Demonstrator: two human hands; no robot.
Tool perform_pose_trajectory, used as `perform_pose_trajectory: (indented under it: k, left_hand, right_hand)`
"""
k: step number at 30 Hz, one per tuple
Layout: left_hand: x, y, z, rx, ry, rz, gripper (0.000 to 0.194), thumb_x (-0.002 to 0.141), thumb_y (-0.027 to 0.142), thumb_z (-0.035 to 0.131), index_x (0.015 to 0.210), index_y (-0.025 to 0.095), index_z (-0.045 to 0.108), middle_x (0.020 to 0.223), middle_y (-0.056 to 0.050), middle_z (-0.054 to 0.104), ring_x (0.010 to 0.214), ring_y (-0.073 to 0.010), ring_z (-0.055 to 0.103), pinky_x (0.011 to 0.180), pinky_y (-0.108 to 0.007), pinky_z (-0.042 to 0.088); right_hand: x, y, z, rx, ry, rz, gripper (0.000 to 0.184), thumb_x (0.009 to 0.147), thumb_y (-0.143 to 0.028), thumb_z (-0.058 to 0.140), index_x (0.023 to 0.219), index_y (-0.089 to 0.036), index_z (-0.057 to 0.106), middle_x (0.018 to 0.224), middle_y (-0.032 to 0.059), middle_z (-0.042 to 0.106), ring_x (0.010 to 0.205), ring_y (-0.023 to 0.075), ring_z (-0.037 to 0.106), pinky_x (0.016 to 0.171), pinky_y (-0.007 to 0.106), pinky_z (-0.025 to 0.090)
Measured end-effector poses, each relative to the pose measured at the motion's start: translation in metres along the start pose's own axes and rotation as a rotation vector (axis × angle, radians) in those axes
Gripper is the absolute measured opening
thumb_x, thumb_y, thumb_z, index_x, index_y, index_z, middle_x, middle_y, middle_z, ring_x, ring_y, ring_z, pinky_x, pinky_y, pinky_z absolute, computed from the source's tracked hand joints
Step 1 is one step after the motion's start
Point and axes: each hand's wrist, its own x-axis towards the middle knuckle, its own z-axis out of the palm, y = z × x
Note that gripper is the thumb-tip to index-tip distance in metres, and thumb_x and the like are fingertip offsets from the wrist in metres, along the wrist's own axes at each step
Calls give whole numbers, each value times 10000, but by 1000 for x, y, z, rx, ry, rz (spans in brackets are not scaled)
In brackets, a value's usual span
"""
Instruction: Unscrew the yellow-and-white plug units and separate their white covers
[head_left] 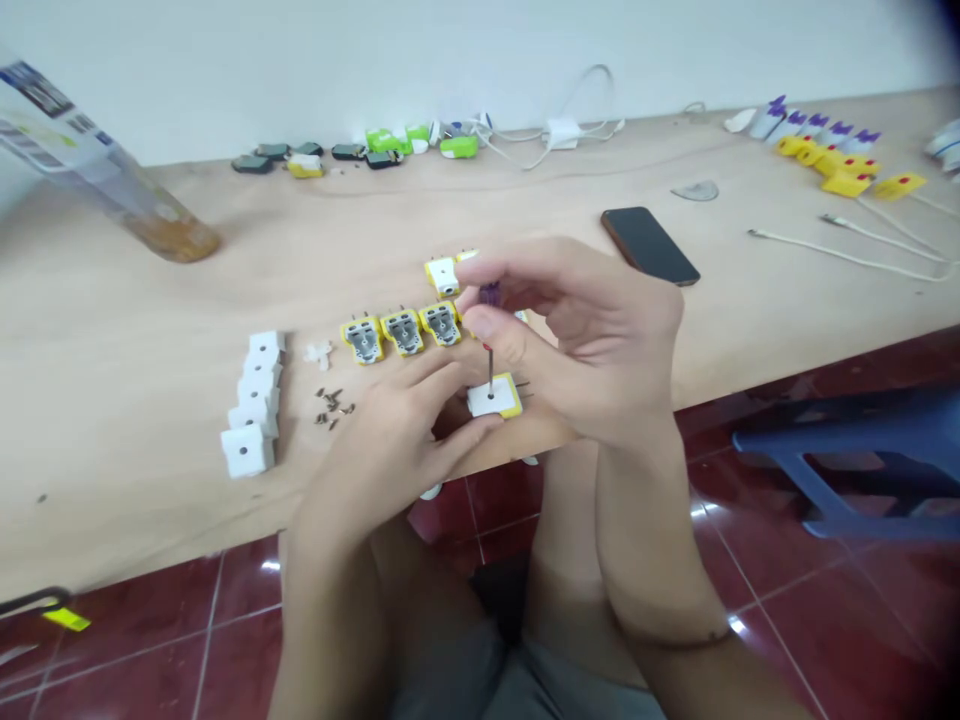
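Observation:
With its fingertips closed around a small screwdriver [491,372], my right hand [607,340] holds the tool upright by its purple handle. The screwdriver's tip stands at the dark hole in the white top of a yellow-edged plug [507,401]. My left hand [394,425] grips that plug from the left near the table's front edge, thumb in front. Metal prongs stick out from the plug's right side. Beyond my hands, open yellow plug housings [403,332] lie in a row, partly hidden by my right hand. A closed white-and-yellow plug [442,277] lies behind them.
Loose screws [330,402], a clear plastic piece [319,354] and a row of white covers [244,452] lie left of my hands. A phone [649,245] and cables [847,257] are to the right. A bottle [142,205] stands far left; a blue stool [855,455] is beside the table.

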Motion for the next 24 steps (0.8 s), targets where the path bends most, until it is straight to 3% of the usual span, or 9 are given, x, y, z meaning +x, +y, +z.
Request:
perform_pose_trajectory:
  k: [3,6,9,12,16,24]
  left_hand:
    - [1,1,-1,-14,0,9,221,1111,353,681,1291,241,742,1184,-73,771,1058,-271,743,967,-409,611]
    - [0,1,-2,-16,-7,15,207,1121,369,671,1266,242,744,1171,-76,772,1048,-273,744,986,-420,615]
    - [-1,-1,-1,-2,5,20,202,1116,365,679,1257,237,747,1123,-74,772,1043,-283,743,991,-426,617]
    - [-1,-1,0,9,15,12,203,1102,350,699,1260,229,743,1120,-68,768,1053,-283,743,998,-428,612]
    - [0,0,0,-12,6,13,178,1103,320,691,1241,217,738,1154,-69,761,1029,-260,732,976,-406,603]
    - [0,0,0,8,14,13,183,1102,330,698,1244,222,741,1127,-62,763,1000,-256,729,928,-390,591]
  right_hand:
    - [1,2,-6,-46,-60,48,330,865,-367,864,1131,-562,845,1257,-65,836,1244,380,761,951,575,716]
    - [-2,-2,-6,-4,-127,69,328,941,-369,789,1227,-524,829,1254,-48,836,1225,346,773,965,554,725]
    - [-4,-5,1,34,-111,-6,245,1054,-320,718,1235,-452,817,1220,-40,832,1104,264,793,1000,491,724]
    - [-3,1,4,-41,-50,-131,199,1063,-320,742,1220,-410,826,1249,-24,824,1088,248,787,962,456,729]
    - [-1,13,0,13,-86,-309,371,1092,-238,641,1388,-409,784,1273,-25,824,1091,247,806,923,455,748]
    - [0,17,-3,-91,-48,-305,292,1043,-268,757,1295,-410,800,1223,3,834,1078,282,808,967,487,749]
